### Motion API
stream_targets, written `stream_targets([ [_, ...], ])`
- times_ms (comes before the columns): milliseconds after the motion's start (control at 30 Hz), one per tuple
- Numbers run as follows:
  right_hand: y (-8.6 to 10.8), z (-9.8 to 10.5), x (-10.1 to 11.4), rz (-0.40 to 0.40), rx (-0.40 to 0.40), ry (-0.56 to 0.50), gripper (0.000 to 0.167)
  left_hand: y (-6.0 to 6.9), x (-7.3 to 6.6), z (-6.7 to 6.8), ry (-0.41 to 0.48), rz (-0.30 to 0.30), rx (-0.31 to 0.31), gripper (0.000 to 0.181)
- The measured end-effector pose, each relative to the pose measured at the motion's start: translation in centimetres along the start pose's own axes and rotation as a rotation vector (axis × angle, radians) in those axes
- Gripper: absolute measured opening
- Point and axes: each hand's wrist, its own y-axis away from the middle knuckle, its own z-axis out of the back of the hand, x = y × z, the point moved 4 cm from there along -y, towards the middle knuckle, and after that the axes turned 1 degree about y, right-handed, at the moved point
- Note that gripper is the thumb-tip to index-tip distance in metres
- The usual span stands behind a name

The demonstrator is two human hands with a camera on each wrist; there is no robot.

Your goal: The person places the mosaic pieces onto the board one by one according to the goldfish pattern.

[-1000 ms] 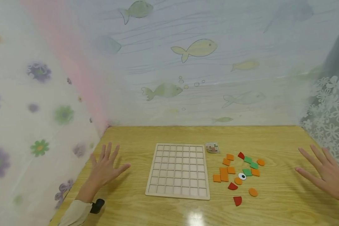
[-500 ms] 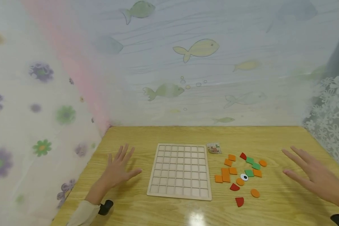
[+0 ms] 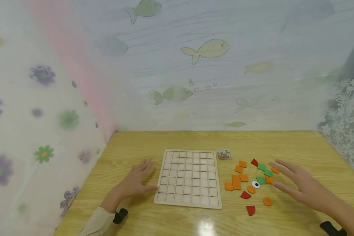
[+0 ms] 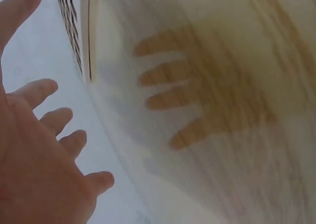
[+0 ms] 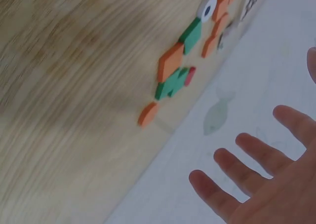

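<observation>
A pale wooden grid board (image 3: 188,178) with square recesses lies on the table. Just left of it hovers my left hand (image 3: 134,180), fingers spread, its thumb by the board's left edge and nothing held. Right of the board lie flat pieces: several orange squares (image 3: 244,178), a longer orange rectangle (image 3: 236,182), green pieces (image 3: 261,180), red quarter-circles (image 3: 250,210), orange discs (image 3: 267,201) and a white eye disc (image 3: 255,184). My right hand (image 3: 305,186) reaches over the right side of these pieces with fingers extended, partly covering one disc; contact cannot be made out.
A small patterned card (image 3: 224,154) lies by the board's upper right corner. The wooden table (image 3: 135,141) ends at a fish-printed curtain (image 3: 177,111) behind, and a flowered curtain (image 3: 47,131) stands along the left.
Both hands have moved inward: the left one rightward to the board's edge, the right one leftward over the pieces. The board and pieces stay where they lie on the table.
</observation>
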Motion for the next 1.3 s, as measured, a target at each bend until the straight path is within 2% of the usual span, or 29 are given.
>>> stream_targets([
  [167,-0.6,-1.2,0.9,-0.001,0.021,-0.042,0.060,-0.3,-0.1,-1.0,0.021,-0.005,0.094,0.089],
  [400,-1.2,-3.1,1.7,-0.021,0.111,-0.122,0.048,-1.1,-0.7,-1.6,0.055,-0.069,0.151,0.085],
  [467,-1.3,-3.7,1.8,0.025,0.111,-0.158,0.044,-1.2,-0.8,-1.7,0.062,-0.073,0.165,0.086],
  [633,-1.4,-5.4,1.6,0.208,0.079,-0.247,0.036,-1.3,-0.9,-1.8,0.083,-0.051,0.192,0.088],
  [700,-1.4,-6.0,1.6,0.233,0.078,-0.260,0.032,-1.3,-1.0,-1.9,0.104,-0.047,0.199,0.088],
  [800,-1.5,-6.6,1.7,0.206,0.097,-0.259,0.026,-1.1,-1.0,-1.9,0.130,-0.050,0.206,0.089],
  [967,-2.3,-7.2,2.2,0.147,0.098,-0.189,0.021,-0.8,-0.7,-1.5,0.177,-0.038,0.210,0.090],
  [1133,-2.9,-7.4,2.7,0.155,0.077,-0.143,0.023,-0.8,-0.6,-1.4,0.206,-0.018,0.216,0.089],
  [1300,-3.1,-7.6,2.7,0.086,0.150,-0.174,0.019,-1.1,-0.7,-1.6,0.202,-0.015,0.205,0.088],
])
